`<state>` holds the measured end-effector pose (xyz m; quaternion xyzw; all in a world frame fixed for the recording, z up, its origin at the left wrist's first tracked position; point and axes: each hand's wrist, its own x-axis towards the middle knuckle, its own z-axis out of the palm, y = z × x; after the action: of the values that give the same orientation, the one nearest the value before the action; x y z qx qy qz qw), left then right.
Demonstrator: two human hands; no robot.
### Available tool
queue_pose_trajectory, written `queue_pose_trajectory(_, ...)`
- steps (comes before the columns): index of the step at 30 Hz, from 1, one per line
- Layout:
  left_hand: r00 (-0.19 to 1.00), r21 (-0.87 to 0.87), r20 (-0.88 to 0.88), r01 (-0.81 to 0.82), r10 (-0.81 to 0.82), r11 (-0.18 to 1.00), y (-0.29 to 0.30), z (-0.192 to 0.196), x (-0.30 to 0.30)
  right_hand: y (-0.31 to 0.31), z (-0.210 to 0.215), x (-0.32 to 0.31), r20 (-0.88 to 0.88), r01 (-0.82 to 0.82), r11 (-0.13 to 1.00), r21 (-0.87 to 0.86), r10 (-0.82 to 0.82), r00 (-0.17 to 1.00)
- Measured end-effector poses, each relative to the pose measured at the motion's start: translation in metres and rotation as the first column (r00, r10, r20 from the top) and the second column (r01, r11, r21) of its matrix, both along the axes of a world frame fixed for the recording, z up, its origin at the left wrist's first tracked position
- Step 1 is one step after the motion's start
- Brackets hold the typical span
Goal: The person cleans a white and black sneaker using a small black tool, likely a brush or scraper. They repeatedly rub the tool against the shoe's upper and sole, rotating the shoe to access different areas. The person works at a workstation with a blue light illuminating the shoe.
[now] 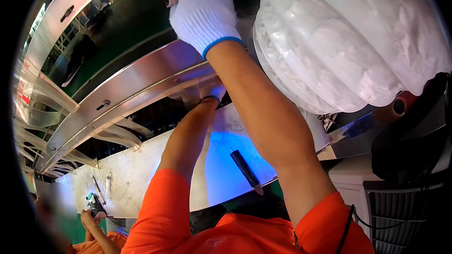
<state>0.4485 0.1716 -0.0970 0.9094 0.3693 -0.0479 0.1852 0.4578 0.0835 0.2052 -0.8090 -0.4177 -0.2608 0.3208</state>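
My right hand (pixel 203 15), in a white knit glove with a blue cuff, reaches over the metal rail (pixel 155 63) at the top. Its fingers curl closed beside something dark that I cannot make out; a bare fingertip shows at its left side. My left arm goes in under the rail, where a blue cuff edge shows at the wrist; the left hand (pixel 205 89) is mostly hidden in shadow and blue glare. Below my arms, on the pale worktable (pixel 162 160), lies a black rod-shaped tool (pixel 244 167) with a thin tip, lit by a blue patch of light.
A large, ribbed, white plastic-wrapped bundle (pixel 348 37) fills the upper right. Beyond the rail runs a dark green belt (pixel 127 30) carrying a dark shoe (pixel 79 59). At lower left a co-worker holds a shoe (pixel 96 206) beside thin tools (pixel 98 188). A vented unit (pixel 395 216) stands lower right.
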Motion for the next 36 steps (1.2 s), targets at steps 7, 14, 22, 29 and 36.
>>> queue_pose_trajectory(7, 0.672, -0.628, 0.635, 0.161, 0.382, 0.761, 0.025, 0.011, -0.05, -0.021, 0.018, -0.006, -0.08, -0.091, 0.996, -0.002, 0.091, 0.993)
queue_pose_trajectory(14, 0.338, -0.382, -0.199, 0.838, 0.92, -0.39, -0.127, 0.088, -0.332, -0.016, 0.021, -0.014, -0.157, -0.124, 0.992, -0.002, 0.122, 0.98)
queue_pose_trajectory(22, 0.538, -0.894, -0.183, 0.256, 0.823, -0.367, -0.248, 0.056, -0.484, -0.038, 0.009, -0.01, 0.009, -0.331, 0.922, 0.199, 0.336, 0.942)
queue_pose_trajectory(29, 0.495, -0.939, -0.063, 0.265, 0.867, -0.219, -0.264, 0.017, -0.494, -0.181, -0.097, -0.153, 0.247, -0.604, 0.743, 0.289, 0.552, 0.797)
queue_pose_trajectory(36, 0.377, -0.981, 0.032, 0.189, 0.926, -0.044, -0.273, 0.027, -0.507, -0.309, -0.266, -0.24, -0.043, -0.725, 0.688, -0.037, 0.724, 0.689)
